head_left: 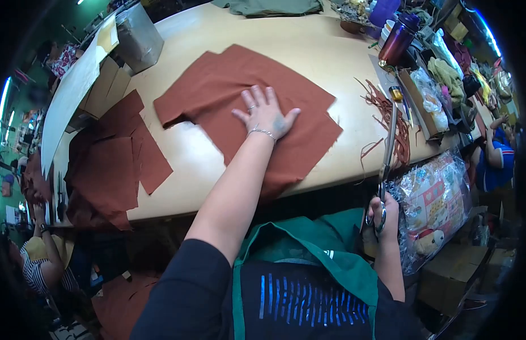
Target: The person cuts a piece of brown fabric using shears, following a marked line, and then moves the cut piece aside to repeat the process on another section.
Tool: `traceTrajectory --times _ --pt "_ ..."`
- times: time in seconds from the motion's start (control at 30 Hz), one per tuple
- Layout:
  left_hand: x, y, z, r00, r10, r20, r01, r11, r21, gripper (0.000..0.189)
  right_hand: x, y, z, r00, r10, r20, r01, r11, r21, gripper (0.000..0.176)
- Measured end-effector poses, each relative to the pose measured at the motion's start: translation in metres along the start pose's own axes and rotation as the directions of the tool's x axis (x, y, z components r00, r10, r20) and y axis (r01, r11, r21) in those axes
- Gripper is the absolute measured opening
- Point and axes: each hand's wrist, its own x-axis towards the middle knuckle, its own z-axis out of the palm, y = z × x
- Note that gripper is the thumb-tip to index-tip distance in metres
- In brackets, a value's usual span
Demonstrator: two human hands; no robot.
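Pale table (183,39) takes up most of my feed. Rust-brown cloth (217,90) lies mid-table, rumpled, its near part reaching the front edge. More rust pieces (107,164) overlap at the left end, in shadow. Plastic-wrapped pack (436,209) sits just beyond the table's front edge, near the right forearm. Scissors (387,153) stand tips up, crossing my view of thin cloth strips (403,144) at the table's right. I log the left hand (266,118) palm down on the cloth, fingers spread. Right hand (384,212) closed round the scissor handles; I can't tell which fingers sit in the loops. Dark-red bottle (398,42) farther back.
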Motion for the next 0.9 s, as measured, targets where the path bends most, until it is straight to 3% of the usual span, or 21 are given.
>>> traceTrajectory --times 0.07,0.13,0.2,0.33,0.4,0.5,0.53,0.6,0.7,0.8,0.9 --pt "0.014 0.003 -0.002 0.941 0.324 0.094 -0.328 0.944 0.032 0.084 -0.002 0.007 -0.009 0.999 0.009 -0.031 -0.008 0.998 0.058 0.060" --pt "0.026 -0.012 -0.010 0.758 0.603 0.249 -0.630 0.776 0.035 0.083 -0.004 0.014 -0.019 0.999 0.034 -0.041 -0.030 0.996 0.090 0.059" --pt "0.025 -0.036 -0.040 0.675 0.628 0.387 -0.707 0.700 0.098 0.080 -0.007 0.027 -0.028 0.998 0.007 -0.061 -0.003 0.998 0.071 0.059" --pt "0.008 -0.074 -0.099 0.558 0.439 0.704 -0.776 0.576 0.256 0.082 -0.014 0.035 -0.031 0.998 0.033 -0.062 -0.029 0.997 0.068 0.059" --pt "0.002 -0.093 -0.111 0.600 0.351 0.719 -0.732 0.604 0.316 0.083 -0.016 0.039 -0.027 0.997 0.059 -0.043 -0.056 0.996 0.064 0.060" --pt "-0.017 -0.098 -0.089 0.677 0.549 0.490 -0.716 0.644 0.268 0.081 -0.014 0.040 -0.020 0.998 0.050 0.026 -0.050 0.999 -0.005 0.062" --pt "-0.017 -0.097 -0.067 0.644 0.575 0.506 -0.744 0.623 0.240 0.081 -0.014 0.039 -0.016 0.997 0.047 0.055 -0.048 0.999 0.003 0.062" --pt "-0.030 -0.083 -0.030 0.728 0.618 0.298 -0.676 0.720 0.158 0.080 -0.016 0.034 -0.009 0.995 0.037 0.097 -0.039 0.999 0.018 0.063" --pt "-0.032 -0.035 -0.011 0.926 0.345 0.152 -0.365 0.923 0.126 0.077 -0.015 0.022 0.000 0.991 0.065 0.121 -0.068 0.997 0.023 0.062" --pt "-0.025 0.008 0.000 0.996 0.055 0.065 -0.057 0.998 0.030 0.073 -0.012 0.017 0.003 0.990 0.049 0.135 -0.049 0.999 -0.003 0.060" --pt "-0.033 0.018 0.002 0.989 0.150 -0.004 -0.150 0.987 0.052 0.072 -0.020 0.018 -0.001 0.985 0.061 0.160 -0.056 0.998 -0.034 0.060"
